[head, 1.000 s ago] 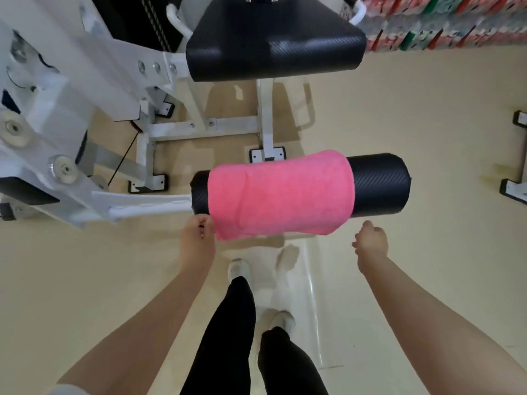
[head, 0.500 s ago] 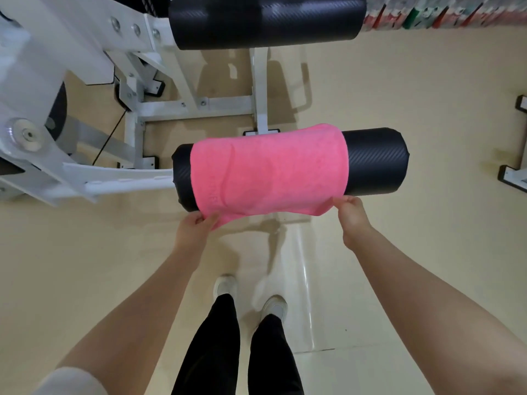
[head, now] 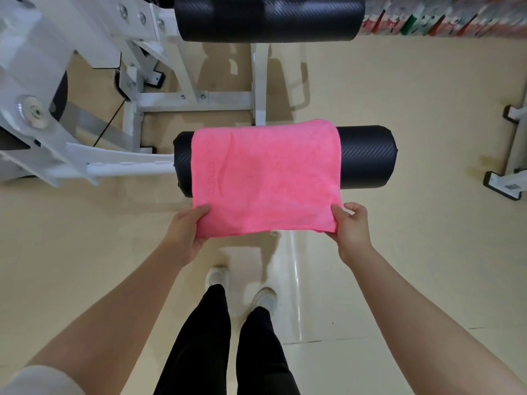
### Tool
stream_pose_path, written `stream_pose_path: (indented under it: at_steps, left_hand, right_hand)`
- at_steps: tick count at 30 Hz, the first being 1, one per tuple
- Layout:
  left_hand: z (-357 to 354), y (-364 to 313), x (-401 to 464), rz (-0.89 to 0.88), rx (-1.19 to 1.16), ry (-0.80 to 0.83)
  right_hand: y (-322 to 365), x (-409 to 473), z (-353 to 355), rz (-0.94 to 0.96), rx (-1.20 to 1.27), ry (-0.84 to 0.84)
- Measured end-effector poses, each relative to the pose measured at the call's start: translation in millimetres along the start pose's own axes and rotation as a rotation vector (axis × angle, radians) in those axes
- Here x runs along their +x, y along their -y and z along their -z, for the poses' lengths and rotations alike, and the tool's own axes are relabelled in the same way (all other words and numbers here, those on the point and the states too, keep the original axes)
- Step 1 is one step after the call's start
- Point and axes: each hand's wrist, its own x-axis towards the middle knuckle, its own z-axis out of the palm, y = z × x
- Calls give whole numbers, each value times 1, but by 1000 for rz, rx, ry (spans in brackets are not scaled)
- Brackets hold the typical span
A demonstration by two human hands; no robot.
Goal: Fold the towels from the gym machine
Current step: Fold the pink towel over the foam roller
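A bright pink towel point(head: 265, 175) lies draped over the black roller pad point(head: 368, 158) of a white gym machine point(head: 57, 67). Its near edge is lifted off the pad toward me. My left hand point(head: 186, 230) pinches the towel's near left corner, thumb on top. My right hand point(head: 349, 226) pinches the near right corner the same way. The far half of the towel still rests on the pad, and the pad's middle is hidden under it.
A second black pad point(head: 268, 17) sits higher at the top centre. White frame bars point(head: 196, 98) stand on the beige floor behind the roller. Another machine's white foot point(head: 504, 181) is at the right edge. My legs and white shoes point(head: 265, 299) are below the towel.
Both hands closed on the towel's near corners and pulled the near edge up and toward me, so the hanging part now spreads flat between them.
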Motion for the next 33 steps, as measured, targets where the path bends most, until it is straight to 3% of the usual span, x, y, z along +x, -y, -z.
stream_pose_path:
  at_steps: [6, 9, 13, 21, 29, 33]
  left_hand:
    - [10, -5, -20, -90, 100, -29]
    - [12, -6, -27, -116, 134, -21]
    - [12, -8, -26, -114, 188, 19]
    - [6, -6, -21, -105, 257, 61]
    - [11, -5, -25, -84, 201, -74]
    - [6, -6, -26, -121, 207, -114]
  right_hand:
    - [10, -22, 11, 190, -132, 226]
    - [12, -27, 17, 191, -169, 303]
    - [9, -34, 21, 296, -632, 378]
    - [5, -30, 26, 625, -784, 54]
    - [-3, -41, 29, 437, -516, -88]
    - [-5, -41, 28, 335, -671, -224]
